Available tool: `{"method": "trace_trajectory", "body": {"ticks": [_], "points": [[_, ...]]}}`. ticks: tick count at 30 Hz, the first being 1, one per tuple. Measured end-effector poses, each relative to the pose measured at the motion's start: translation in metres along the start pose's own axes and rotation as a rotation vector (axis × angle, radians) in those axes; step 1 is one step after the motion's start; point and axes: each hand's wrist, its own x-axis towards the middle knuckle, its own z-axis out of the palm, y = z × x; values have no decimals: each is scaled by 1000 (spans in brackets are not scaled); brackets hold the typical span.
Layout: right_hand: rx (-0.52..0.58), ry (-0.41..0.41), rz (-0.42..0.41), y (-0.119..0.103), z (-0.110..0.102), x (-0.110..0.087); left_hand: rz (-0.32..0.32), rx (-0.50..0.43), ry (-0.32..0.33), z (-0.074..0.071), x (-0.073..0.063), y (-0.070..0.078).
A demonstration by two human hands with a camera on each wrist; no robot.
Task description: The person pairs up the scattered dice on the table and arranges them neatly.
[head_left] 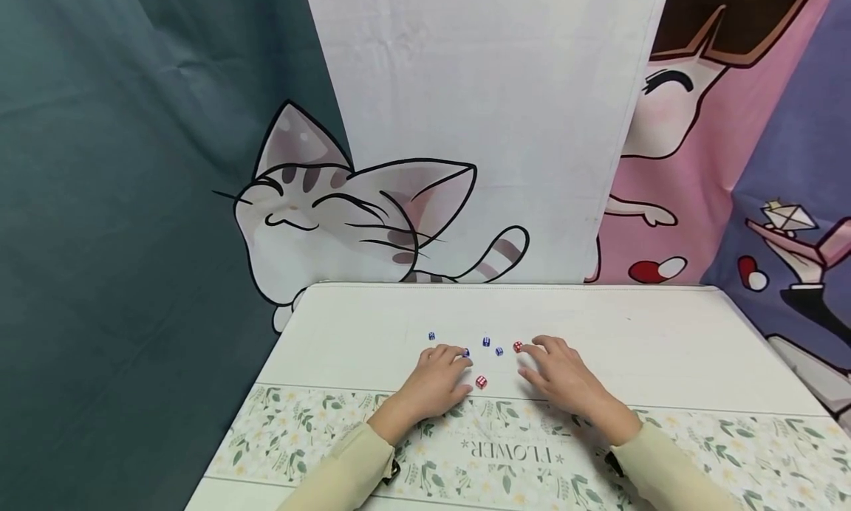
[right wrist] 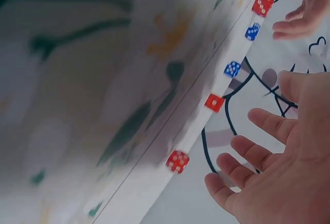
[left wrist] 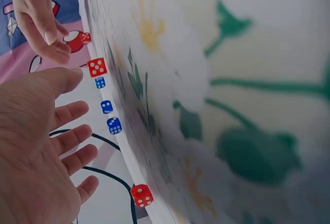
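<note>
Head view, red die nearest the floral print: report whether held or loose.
Loose: the red die sits on the table, nothing gripping it.

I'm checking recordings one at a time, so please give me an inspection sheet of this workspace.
Surface: white table with a floral band and FLOWER lettering, upside down in the head view.
Job's things: small blue dice and red dice, scattered; the head view shows four blue and two red, each wrist view three red.
Clutter: nothing seen.
Left hand: beside blue dice, holding nothing.
Right hand: near one of the red dice, contact unclear, holding nothing.
Cables: nothing seen.
Surroundings: hangings printed with a cartoon cat and figures.
</note>
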Motion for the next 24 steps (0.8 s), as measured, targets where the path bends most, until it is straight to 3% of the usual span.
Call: {"method": "trace_trajectory", "body": {"ticks": [9, 19, 24], "points": [[15, -30, -50, -16, 9, 5, -3, 47, 26, 0, 3, 7], [28, -126, -75, -29, 14, 13, -78, 69, 55, 0, 9, 18], [33, -155, -82, -33, 19, 17, -110, 58, 38, 3, 10, 24]]}}
